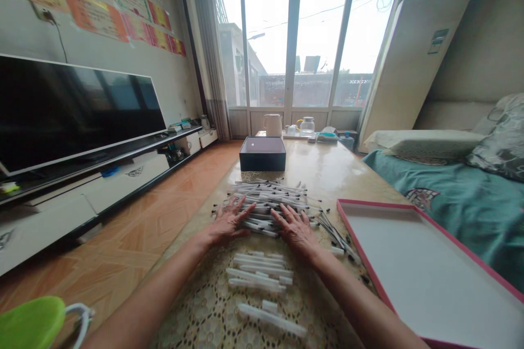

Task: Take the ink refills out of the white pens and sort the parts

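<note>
A pile of thin white pens or pen refills with dark tips [268, 192] lies across the middle of the table. My left hand [231, 219] rests on the pile's left side, fingers spread. On its right side lies my right hand [295, 227], also with fingers spread. Neither hand grips anything that I can see. Nearer to me, several white pen barrels [262, 270] lie roughly in a row with short caps among them. One more barrel [272, 319] and a short white cap [269, 306] lie closest. Thin dark-tipped refills [333, 232] fan out right of my right hand.
A dark open box [262, 161] stands beyond the pile. To the right lies a shallow pink-rimmed tray or lid [379, 203]. A kettle [273, 125] and a glass pitcher [307, 124] stand at the far end. A green stool [30, 323] is at lower left.
</note>
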The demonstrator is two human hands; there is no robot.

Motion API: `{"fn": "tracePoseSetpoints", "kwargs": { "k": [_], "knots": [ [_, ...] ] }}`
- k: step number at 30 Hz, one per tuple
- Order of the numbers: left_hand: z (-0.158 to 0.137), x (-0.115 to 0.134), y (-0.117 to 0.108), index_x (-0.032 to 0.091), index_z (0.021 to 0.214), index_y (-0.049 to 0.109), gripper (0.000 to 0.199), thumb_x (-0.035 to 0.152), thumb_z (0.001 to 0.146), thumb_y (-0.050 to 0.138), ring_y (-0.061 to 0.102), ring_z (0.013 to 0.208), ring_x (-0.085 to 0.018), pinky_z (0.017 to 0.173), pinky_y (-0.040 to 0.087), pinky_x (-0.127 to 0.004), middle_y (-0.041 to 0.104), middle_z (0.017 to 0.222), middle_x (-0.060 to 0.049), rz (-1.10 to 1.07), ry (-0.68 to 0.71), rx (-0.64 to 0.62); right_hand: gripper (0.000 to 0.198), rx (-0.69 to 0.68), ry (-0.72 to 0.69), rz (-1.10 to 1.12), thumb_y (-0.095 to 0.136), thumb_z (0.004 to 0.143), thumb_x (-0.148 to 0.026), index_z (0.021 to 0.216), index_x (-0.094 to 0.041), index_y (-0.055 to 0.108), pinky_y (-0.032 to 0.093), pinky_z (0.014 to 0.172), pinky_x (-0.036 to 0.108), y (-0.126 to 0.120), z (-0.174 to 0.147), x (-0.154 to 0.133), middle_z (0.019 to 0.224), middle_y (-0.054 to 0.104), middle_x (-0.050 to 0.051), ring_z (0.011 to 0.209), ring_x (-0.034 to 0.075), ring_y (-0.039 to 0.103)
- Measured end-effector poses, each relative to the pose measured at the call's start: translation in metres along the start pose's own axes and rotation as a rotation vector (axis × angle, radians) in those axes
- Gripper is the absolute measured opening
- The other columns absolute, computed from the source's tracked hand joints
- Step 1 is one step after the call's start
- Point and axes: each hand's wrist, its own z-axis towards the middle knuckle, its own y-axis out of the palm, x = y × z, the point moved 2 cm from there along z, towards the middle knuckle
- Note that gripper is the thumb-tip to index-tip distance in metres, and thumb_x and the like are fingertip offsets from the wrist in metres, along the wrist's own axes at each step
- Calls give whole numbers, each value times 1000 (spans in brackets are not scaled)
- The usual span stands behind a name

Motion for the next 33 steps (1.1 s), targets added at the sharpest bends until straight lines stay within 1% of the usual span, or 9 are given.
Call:
{"fn": "tracePoseSetpoints", "kwargs": {
  "k": [6, 11, 16, 20, 22, 24, 28, 30, 33],
  "knots": [
    [35, 1, 1, 43, 138, 11, 70, 51, 81, 49, 2, 135, -39, 98, 13, -65, 3, 153, -3, 12, 25, -1, 58, -20, 30, -30, 44, 88, -22, 140, -37, 23, 13, 104, 47, -1, 19, 24, 150, 19, 5, 135, 24, 17],
    [56, 0, 2, 43, 139, 9, 71, 51, 81, 49, 1, 136, -38, 97, 13, -66, 1, 153, -4, 11, 39, -5, 58, -15, 43, -48, 44, 88, -22, 140, -37, 22, 15, 104, 47, 0, 32, 40, 149, 21, 5, 135, 23, 18],
    [70, -1, 4, 45, 138, 5, 72, 54, 80, 47, 1, 136, -38, 97, 11, -67, -2, 153, -1, 13, 38, -13, 56, 4, 68, -54, 41, 89, -19, 140, -36, 24, 15, 104, 46, 0, 39, 47, 149, 23, 4, 135, 22, 19],
    [77, 0, 7, 44, 138, 8, 74, 55, 78, 49, 1, 135, -39, 95, 8, -70, 1, 153, -2, 24, 19, 10, 58, 33, 87, -41, 44, 85, -15, 139, -31, 29, 16, 103, 45, -6, 39, 45, 146, 28, 7, 133, 23, 24],
    [76, 3, 9, 42, 139, 8, 74, 55, 78, 49, 0, 135, -39, 95, 5, -70, 3, 153, -3, 28, 7, 40, 62, 62, 95, -28, 47, 80, -11, 138, -26, 31, 18, 103, 43, -12, 35, 40, 145, 31, 8, 131, 23, 27],
    [69, 5, 10, 39, 140, 8, 74, 54, 79, 48, -1, 136, -37, 97, 4, -68, 6, 153, -5, 27, -2, 74, 61, 100, 101, -12, 47, 76, -8, 135, -22, 37, 22, 101, 39, -19, 28, 33, 141, 38, 9, 127, 22, 33],
    [43, 10, 11, 34, 141, 14, 71, 52, 81, 48, 3, 136, -34, 102, 5, -62, 9, 153, -8, 14, -13, 120, 32, 155, 107, 21, 46, 79, -11, 108, -19, 56, 34, 89, 30, -26, 11, 14, 112, 58, 9, 106, 20, 49],
    [27, 13, 10, 33, 141, 17, 68, 49, 82, 47, 5, 137, -33, 102, 8, -60, 11, 152, -9, 4, -17, 134, 19, 168, 118, 34, 49, 79, -17, 97, -18, 58, 37, 84, 29, -24, 7, 4, 100, 60, 8, 97, 21, 52],
    [4, 18, 8, 31, 140, 22, 64, 46, 83, 47, 8, 137, -32, 103, 12, -58, 16, 151, -10, -12, -17, 148, 13, 175, 123, 57, 54, 80, -25, 89, -18, 59, 38, 78, 29, -21, 4, -8, 94, 60, 8, 91, 21, 54]
  ]
}}
